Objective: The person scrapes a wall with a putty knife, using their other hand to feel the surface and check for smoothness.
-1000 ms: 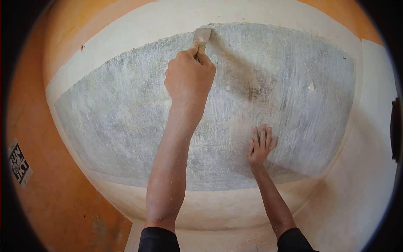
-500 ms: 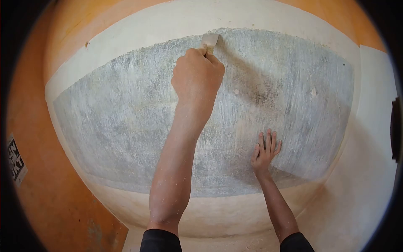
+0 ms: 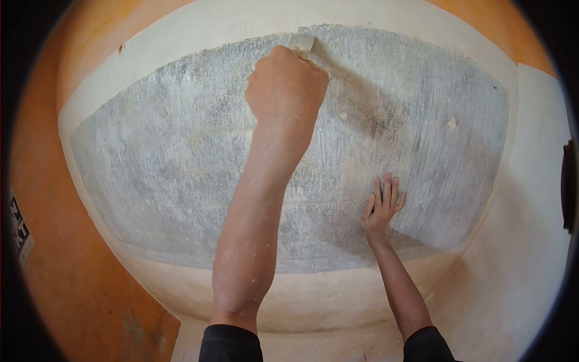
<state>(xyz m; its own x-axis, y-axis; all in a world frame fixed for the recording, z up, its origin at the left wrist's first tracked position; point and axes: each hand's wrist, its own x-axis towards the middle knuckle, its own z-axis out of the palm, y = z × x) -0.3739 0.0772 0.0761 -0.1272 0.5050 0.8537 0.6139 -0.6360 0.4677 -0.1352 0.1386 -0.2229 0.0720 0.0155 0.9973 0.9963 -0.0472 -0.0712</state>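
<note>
My left hand (image 3: 287, 86) is closed round the handle of a scraper (image 3: 303, 43). The metal blade rests at the upper edge of a grey, scratched patch (image 3: 199, 151) on the wall, where it meets a pale band (image 3: 253, 21). Lower and to the right, my right hand (image 3: 383, 207) lies against the grey patch with its fingers spread, holding nothing. The fist hides most of the scraper's handle.
Orange wall (image 3: 66, 241) borders the pale surface on the left. At the far left is a black and white sticker (image 3: 21, 232). A whitish wall (image 3: 525, 253) stands on the right, with a dark object (image 3: 569, 187) at its edge.
The view has tilted slightly, so the grey patch and my right hand appear higher. My left hand and the scraper also appear a little higher in view.
</note>
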